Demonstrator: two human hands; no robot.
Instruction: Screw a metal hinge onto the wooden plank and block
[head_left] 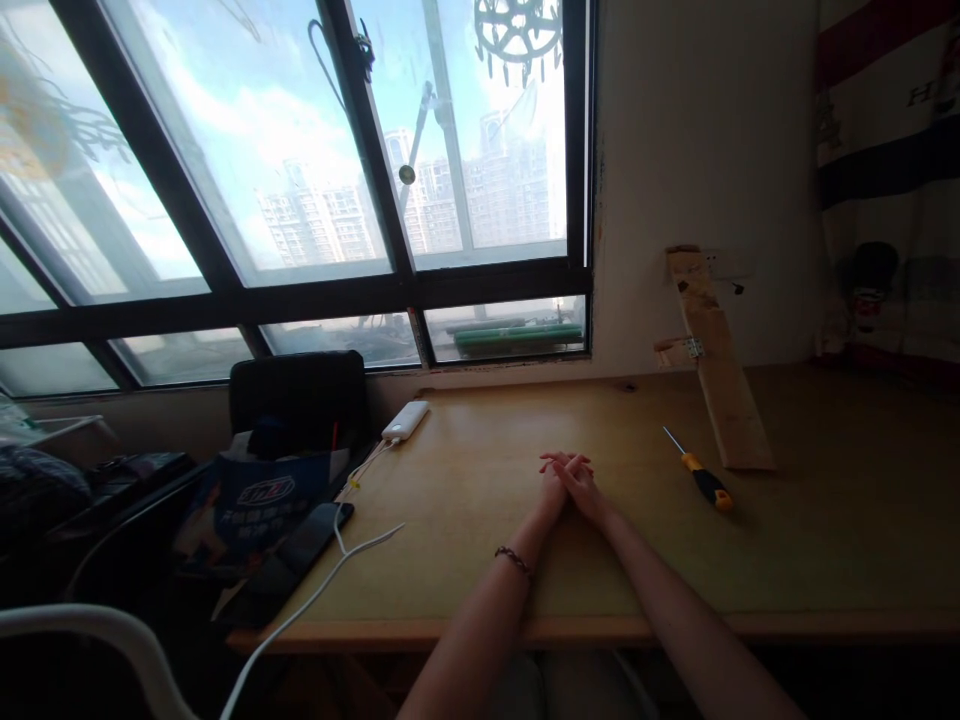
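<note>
My left hand (553, 486) and my right hand (586, 487) are clasped over the wooden table (480, 560), fingers interlaced, with no object seen in them. A braided bracelet (514, 560) circles my left wrist. To the right of the hands, apart from them, lies a screwdriver (703, 482) with a yellow and black handle, its thin shaft pointing away from me. Beyond it a long wooden board (724, 385) leans on the wall. A metal hinge (694, 347) joins a short wood piece (673, 352) to the board's left side.
A white power bank (406, 421) with a white cable (300, 612) sits at the table's left. A dark phone (344, 513) lies near that edge. Left of the table are a black chair (296, 390) and a printed bag (255, 505). Windows rise behind; a curtain (885, 180) hangs right.
</note>
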